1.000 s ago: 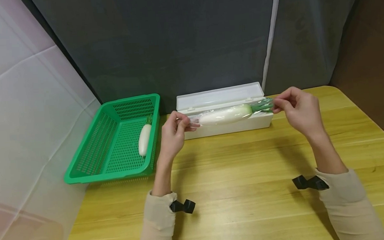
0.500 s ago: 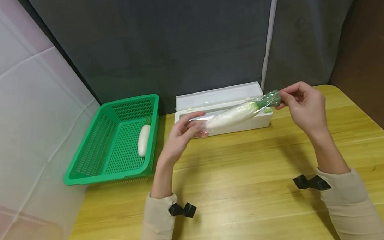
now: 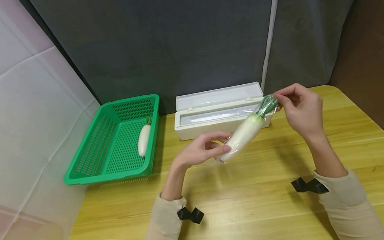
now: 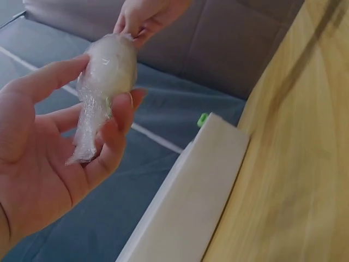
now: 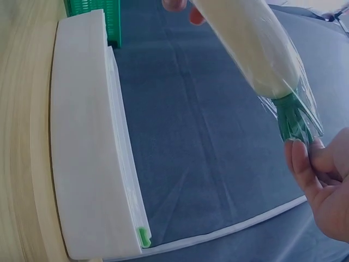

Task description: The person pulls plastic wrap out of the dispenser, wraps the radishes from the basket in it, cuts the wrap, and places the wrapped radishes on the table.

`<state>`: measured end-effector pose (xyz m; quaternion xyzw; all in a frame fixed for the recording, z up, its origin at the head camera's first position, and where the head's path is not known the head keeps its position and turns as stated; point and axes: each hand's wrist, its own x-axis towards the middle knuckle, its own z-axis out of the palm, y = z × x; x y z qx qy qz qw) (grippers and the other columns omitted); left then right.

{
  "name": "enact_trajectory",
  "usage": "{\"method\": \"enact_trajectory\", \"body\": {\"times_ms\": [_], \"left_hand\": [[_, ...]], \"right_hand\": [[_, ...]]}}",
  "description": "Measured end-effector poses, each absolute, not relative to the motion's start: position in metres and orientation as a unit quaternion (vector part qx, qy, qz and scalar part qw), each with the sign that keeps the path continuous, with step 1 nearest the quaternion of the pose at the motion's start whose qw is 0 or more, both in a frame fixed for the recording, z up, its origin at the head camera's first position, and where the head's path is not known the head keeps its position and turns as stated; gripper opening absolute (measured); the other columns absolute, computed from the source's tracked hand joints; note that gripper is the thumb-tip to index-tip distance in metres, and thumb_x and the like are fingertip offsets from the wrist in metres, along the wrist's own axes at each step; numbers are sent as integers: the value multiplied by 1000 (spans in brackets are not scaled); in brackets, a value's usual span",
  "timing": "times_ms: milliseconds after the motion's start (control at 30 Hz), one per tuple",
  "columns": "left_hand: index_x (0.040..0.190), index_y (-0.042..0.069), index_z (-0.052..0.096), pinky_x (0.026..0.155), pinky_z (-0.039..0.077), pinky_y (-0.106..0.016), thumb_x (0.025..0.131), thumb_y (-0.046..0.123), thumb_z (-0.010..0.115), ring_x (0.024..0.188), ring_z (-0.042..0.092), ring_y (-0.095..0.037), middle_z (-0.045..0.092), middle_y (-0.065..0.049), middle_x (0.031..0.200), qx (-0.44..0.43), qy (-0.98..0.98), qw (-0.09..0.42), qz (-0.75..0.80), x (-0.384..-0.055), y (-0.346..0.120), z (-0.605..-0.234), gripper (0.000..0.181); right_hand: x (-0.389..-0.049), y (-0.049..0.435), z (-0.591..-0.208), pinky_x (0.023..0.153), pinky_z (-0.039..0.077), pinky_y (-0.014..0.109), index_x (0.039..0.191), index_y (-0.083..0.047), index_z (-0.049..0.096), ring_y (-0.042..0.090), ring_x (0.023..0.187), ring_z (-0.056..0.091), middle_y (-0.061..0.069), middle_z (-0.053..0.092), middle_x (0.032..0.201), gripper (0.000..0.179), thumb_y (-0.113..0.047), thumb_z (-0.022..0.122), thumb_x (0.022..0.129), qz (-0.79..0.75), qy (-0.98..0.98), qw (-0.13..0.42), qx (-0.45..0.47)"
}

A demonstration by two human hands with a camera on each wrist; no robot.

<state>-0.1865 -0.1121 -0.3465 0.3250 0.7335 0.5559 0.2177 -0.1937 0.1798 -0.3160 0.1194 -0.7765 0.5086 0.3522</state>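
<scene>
A white radish (image 3: 243, 136) wrapped in clear plastic film is held up in the air between both hands, slanting from lower left to upper right. My left hand (image 3: 209, 147) grips its lower tip, thumb on one side and fingers on the other. In the left wrist view, a twisted tail of film (image 4: 87, 131) hangs off that tip over the palm. My right hand (image 3: 301, 111) pinches the film-covered green leaf end (image 5: 294, 120). Behind the radish stands a white cling film box (image 3: 208, 128), its lid raised and a roll of film inside.
At the left, a green plastic basket (image 3: 108, 177) holds another white radish (image 3: 144, 140) with short green stems. A small green piece (image 5: 143, 237) sits at one end of the box. A dark curtain (image 3: 176, 46) closes off the back of the wooden table (image 3: 246, 210).
My left hand has moved from the film's left end to the radish tip, bringing it down and toward me. The radish has swung from nearly level to slanted. My right hand keeps its pinch.
</scene>
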Motion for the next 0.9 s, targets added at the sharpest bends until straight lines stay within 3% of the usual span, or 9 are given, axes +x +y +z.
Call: {"method": "enact_trajectory", "body": {"times_ms": [67,200,433,633,733,900], "left_hand": [[138,0,57,69,56,-35,98,6,64,79,67,-18,66,-13,114,339,736,221,544,-185,-109,-347,41],[136,2,59,68,55,-37,97,8,67,76,67,-17,68,-9,100,353,734,225,535,-184,-102,-350,40],[127,3,64,62,52,-29,90,7,76,71,68,-19,66,-6,106,369,746,191,521,-184,-94,-356,39],[132,1,61,60,48,-24,93,8,73,76,69,-31,67,-10,105,362,760,162,515,-185,-89,-358,41],[136,1,59,61,48,-24,95,9,72,79,69,-29,68,-12,111,347,766,150,520,-184,-88,-358,43],[139,4,57,66,49,-25,95,12,72,88,70,-32,68,-12,115,315,779,125,527,-182,-87,-357,47]], "right_hand": [[-193,179,-316,61,48,11,95,11,70,-1,64,61,-25,63,82,7,10,71,88,507,-774,360,120],[-192,178,-316,62,48,11,95,11,71,1,65,61,-22,65,84,7,8,71,89,512,-766,369,125],[-194,177,-318,66,52,14,99,8,74,8,66,63,2,72,89,10,6,71,90,538,-745,368,143],[-194,177,-317,71,54,15,123,2,69,8,70,66,-6,71,96,30,6,65,94,555,-731,362,164],[-190,174,-315,73,55,16,134,0,62,8,73,67,-2,71,103,40,7,63,95,569,-724,345,182],[-184,164,-312,74,56,18,139,5,55,10,77,68,9,65,114,47,14,60,94,606,-699,303,229]]}}
